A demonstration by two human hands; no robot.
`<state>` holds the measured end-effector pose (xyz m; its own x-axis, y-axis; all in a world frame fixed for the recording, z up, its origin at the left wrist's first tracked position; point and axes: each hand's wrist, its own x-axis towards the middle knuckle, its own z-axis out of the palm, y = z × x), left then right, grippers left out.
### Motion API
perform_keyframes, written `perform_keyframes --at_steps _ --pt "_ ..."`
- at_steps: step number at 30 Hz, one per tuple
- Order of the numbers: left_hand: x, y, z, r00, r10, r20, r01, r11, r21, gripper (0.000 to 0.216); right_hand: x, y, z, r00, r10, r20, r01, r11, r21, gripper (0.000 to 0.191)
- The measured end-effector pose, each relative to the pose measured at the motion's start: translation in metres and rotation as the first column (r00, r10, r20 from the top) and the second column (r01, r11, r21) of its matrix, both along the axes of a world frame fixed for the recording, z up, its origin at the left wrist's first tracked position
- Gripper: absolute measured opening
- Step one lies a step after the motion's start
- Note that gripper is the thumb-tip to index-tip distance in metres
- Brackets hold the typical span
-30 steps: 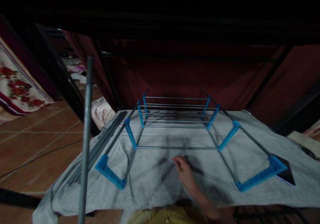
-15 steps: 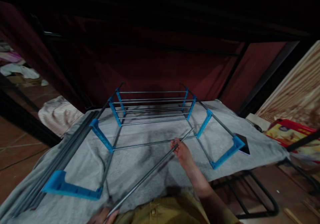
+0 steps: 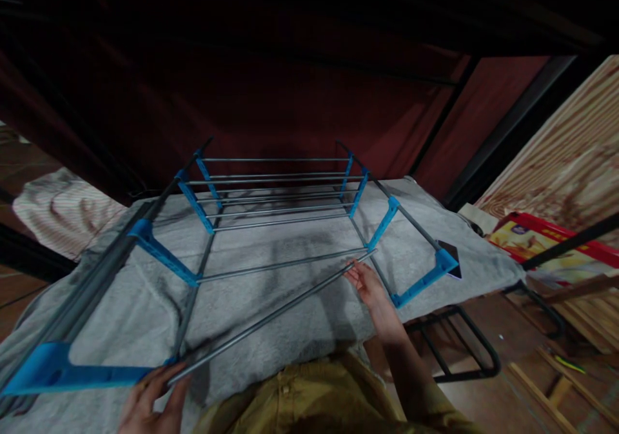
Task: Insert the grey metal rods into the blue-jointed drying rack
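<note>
A rack of grey metal rods and blue plastic connectors (image 3: 382,222) lies flat on a grey cloth (image 3: 300,318). I hold one long loose grey rod (image 3: 271,318) slantwise across it. My right hand (image 3: 366,284) pinches the rod near its far end, close to a blue connector (image 3: 420,282) at the right. My left hand (image 3: 149,398) grips the rod's near end beside the nearest blue connector (image 3: 68,373) at the bottom left. One thin cross rod (image 3: 275,266) lies just beyond the held rod.
A bundle of spare grey rods (image 3: 91,286) lies along the cloth's left edge. A dark red curtain (image 3: 271,111) hangs behind. At the right are a red and yellow box (image 3: 541,247), wooden boards (image 3: 570,157) and a black metal frame (image 3: 464,344) on the floor.
The view swung right and down. The rod, first held upright at the left, came down across the cloth. My right hand took hold of its far end and carried it right.
</note>
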<state>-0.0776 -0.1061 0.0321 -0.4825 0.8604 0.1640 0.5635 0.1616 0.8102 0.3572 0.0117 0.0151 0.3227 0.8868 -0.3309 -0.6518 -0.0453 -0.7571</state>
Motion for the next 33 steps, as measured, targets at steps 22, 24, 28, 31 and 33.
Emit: perform_keyframes --at_steps 22,24,28,31,33 --pt "0.091 0.072 0.02 0.267 -0.071 0.961 -0.088 0.991 0.098 0.028 0.019 -0.011 -0.043 0.999 -0.011 -0.031 0.005 0.986 -0.165 0.017" --pt "0.095 0.074 0.018 0.259 -0.094 0.961 -0.066 0.991 0.115 0.03 0.019 -0.012 -0.043 1.0 -0.006 -0.026 0.001 0.985 -0.173 0.015" --pt "0.102 0.077 0.017 0.26 -0.122 0.958 -0.04 0.99 0.137 0.032 0.019 -0.011 -0.041 0.998 -0.023 -0.062 0.01 0.979 -0.203 0.016" --pt "0.109 0.079 0.022 0.275 -0.143 0.951 -0.023 0.988 0.155 0.033 0.018 -0.01 -0.04 0.997 -0.024 -0.071 0.007 0.974 -0.226 0.018" --pt "0.113 0.08 0.027 0.287 -0.161 0.944 -0.016 0.985 0.173 0.032 0.016 -0.009 -0.039 0.997 -0.016 -0.08 -0.003 0.971 -0.237 0.018"
